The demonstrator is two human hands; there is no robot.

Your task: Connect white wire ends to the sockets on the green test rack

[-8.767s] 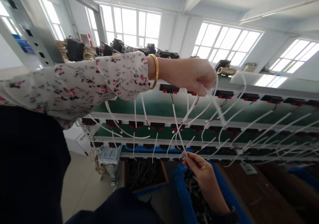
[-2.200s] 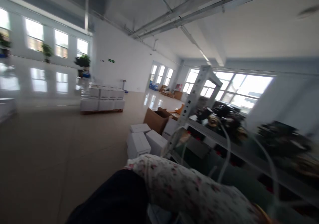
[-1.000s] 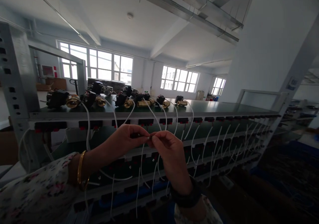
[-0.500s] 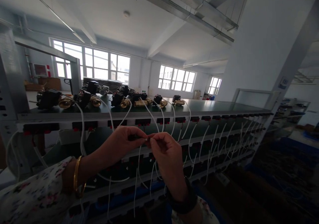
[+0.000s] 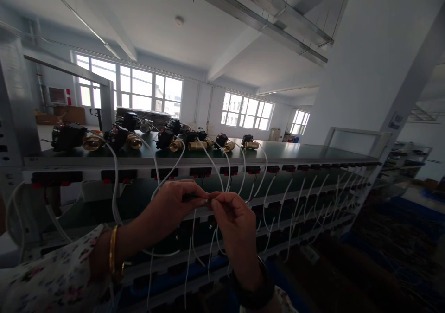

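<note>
My left hand [image 5: 177, 206] and my right hand [image 5: 234, 220] meet fingertip to fingertip in front of the rack. Both are closed in a pinch. Something tiny and pale shows between the fingertips, too small and dark to name. Behind my hands, white cables [image 5: 214, 167] hang from brass valves with black actuators; one brass valve [image 5: 198, 144] lies on the green shelf top [image 5: 288, 148] straight ahead. Black terminal blocks with red parts, such as this terminal block [image 5: 200, 171], line the shelf's front edge above my hands.
More brass valves [image 5: 92, 142] with black housings lie to the left. Lower shelves carry rows of dangling white cables [image 5: 267, 201]. A metal upright [image 5: 17, 99] stands at left, a wide pillar [image 5: 368, 62] at right. Dark bins with blue edges [image 5: 399, 215] are at lower right.
My hands stay pinched together and have shifted very slightly down and right, the left wrist with its bracelet a little rightward. The valves and cables remain in place.
</note>
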